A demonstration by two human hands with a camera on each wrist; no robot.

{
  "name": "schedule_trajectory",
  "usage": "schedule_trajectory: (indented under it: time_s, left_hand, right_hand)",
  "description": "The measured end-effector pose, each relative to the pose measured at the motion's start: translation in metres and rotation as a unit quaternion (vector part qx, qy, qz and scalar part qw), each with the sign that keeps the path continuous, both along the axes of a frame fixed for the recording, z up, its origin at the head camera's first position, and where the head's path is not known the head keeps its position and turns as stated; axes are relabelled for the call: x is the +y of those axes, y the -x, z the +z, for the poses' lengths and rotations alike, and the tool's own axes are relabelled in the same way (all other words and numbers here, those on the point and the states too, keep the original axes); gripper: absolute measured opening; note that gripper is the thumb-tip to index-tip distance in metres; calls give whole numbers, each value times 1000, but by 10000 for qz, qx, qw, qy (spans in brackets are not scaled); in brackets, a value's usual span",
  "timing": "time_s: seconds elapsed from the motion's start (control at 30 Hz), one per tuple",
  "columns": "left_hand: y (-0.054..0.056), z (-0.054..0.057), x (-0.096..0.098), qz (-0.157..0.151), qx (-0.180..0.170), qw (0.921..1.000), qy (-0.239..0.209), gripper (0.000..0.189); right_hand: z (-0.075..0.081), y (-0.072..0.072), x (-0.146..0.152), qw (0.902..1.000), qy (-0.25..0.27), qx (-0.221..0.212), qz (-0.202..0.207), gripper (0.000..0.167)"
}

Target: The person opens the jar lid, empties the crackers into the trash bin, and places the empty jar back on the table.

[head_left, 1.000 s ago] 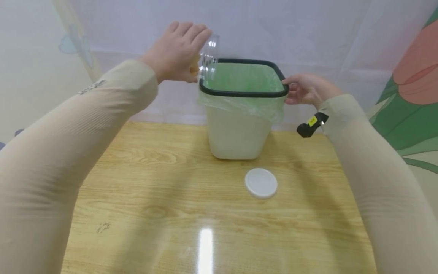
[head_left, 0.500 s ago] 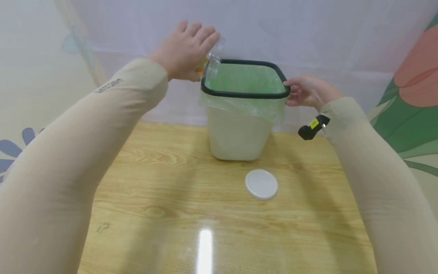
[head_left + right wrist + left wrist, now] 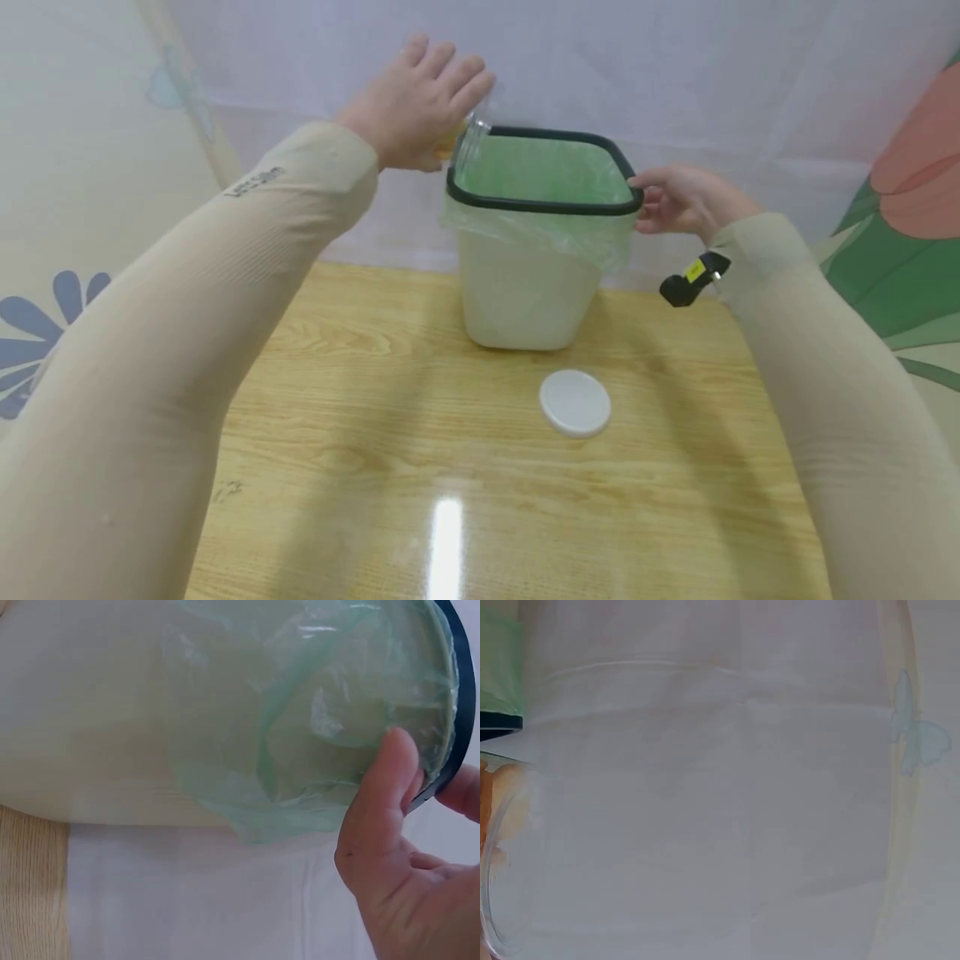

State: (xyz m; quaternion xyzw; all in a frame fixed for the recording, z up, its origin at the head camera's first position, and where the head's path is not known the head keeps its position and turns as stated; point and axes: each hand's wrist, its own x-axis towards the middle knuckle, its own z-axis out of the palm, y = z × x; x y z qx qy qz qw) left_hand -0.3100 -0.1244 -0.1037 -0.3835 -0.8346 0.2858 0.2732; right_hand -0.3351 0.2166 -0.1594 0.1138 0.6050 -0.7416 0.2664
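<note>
My left hand (image 3: pixel 420 108) holds a clear plastic jar (image 3: pixel 474 142) on its side at the bin's left rim, its mouth toward the bin. Something orange-yellow (image 3: pixel 447 147) shows between the palm and the jar; in the left wrist view only part of the jar (image 3: pixel 487 889) shows at the left edge. My right hand (image 3: pixel 686 200) pinches the bin's black rim ring (image 3: pixel 543 206) at the right corner. A thin green bag (image 3: pixel 300 750) lines the pale trash bin (image 3: pixel 528 292) and hangs over its outside. The bin's bottom is hidden.
A round white lid (image 3: pixel 575 403) lies flat on the wooden table (image 3: pixel 360 467) in front of the bin. Pale cloth (image 3: pixel 712 92) hangs close behind the bin. A small black device (image 3: pixel 693 279) is strapped on the right wrist.
My left hand has shifted a little to the right with the jar, which now overlaps the bin's left rim more. The right hand stays at the rim.
</note>
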Motion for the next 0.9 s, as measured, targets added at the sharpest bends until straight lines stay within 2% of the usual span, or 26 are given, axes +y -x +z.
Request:
schedule_trajectory:
  time_s: [0.13,0.37,0.43,0.63,0.9]
  left_hand:
    - [2,-2,-3,-80,-1,9999,-97,98]
    - [5,-5,-3,-424,142,9988,-200,91]
    - [5,-4,-1,-437,266,9987,-50,96]
    - [2,0,4,-209,621,9967,489,106]
    - [2,0,6,-150,876,9913,968,101]
  right_hand:
    - [0,1,-3,9999,-123,34,-47,8]
    - [0,1,-4,9998,-163,84,-2,7]
    - [1,0,-4,9998,-165,99,26,8]
    - [2,-1,-4,9996,-251,115,-10,12]
    - [2,0,-2,9996,-257,94,-12,10]
